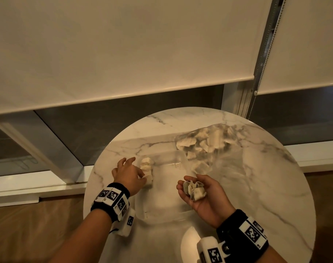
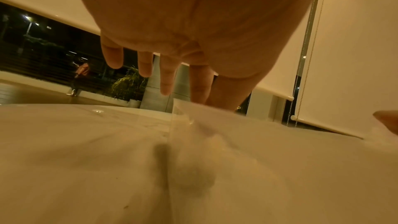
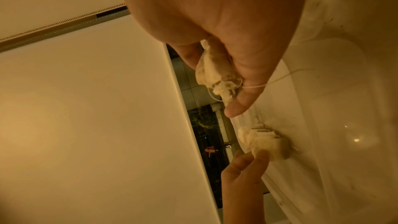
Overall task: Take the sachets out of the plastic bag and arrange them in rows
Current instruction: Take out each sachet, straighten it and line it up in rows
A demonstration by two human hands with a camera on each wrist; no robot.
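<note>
At the left side of the round marble table (image 1: 256, 186) the left hand (image 1: 128, 174) reaches palm down, its fingers (image 2: 165, 81) spread and pointing away. Its thumb and first finger meet at the near end of a short row of sachets (image 1: 147, 170) lying on the tabletop; from the right wrist view the fingertips touch the nearest sachet (image 3: 267, 142) of that row, though whether they pinch it or only press it I cannot tell. The row runs away from the person, its pieces touching one another; their number is hard to make out.

Right of the row, a clear sheet of plastic (image 1: 169, 168) lies flat on the marble between the 2 hands.

Further right and nearer the person, the right hand (image 1: 203, 194) is turned palm up, cupped, with fingers curled loosely around a small bunch of sachets (image 1: 194, 190). Thin strings (image 3: 277, 78) trail from the bunch over the fingers.

Beyond that hand, toward the far right of the table, the plastic bag (image 1: 209, 143) lies on its side, crumpled, with many more pale sachets inside.

Behind the table hang 2 cream roller blinds (image 1: 124, 54) with bead chains (image 1: 251, 105) between them.
</note>
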